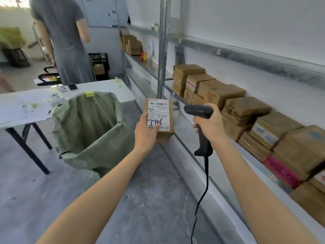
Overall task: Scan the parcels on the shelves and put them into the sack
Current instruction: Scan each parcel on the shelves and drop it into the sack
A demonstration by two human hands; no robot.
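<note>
My left hand [146, 132] grips a small brown cardboard parcel [159, 110] from below, its white shipping label with barcode facing up. My right hand [210, 125] holds a black corded barcode scanner [199, 111] by the handle, its head pointing left at the parcel from a short distance. The open green woven sack [91, 127] stands on the floor to the left of the parcel, clipped to the white table. Several more brown parcels [246, 110] sit in stacked rows on the metal shelf [190, 138] at the right.
A white folding table [98, 88] with papers and a phone stands behind the sack. A person in a grey dress [68, 41] stands at the back left. More parcels [131, 44] and black crates [99, 66] lie farther back. The scanner cable [202, 196] hangs down.
</note>
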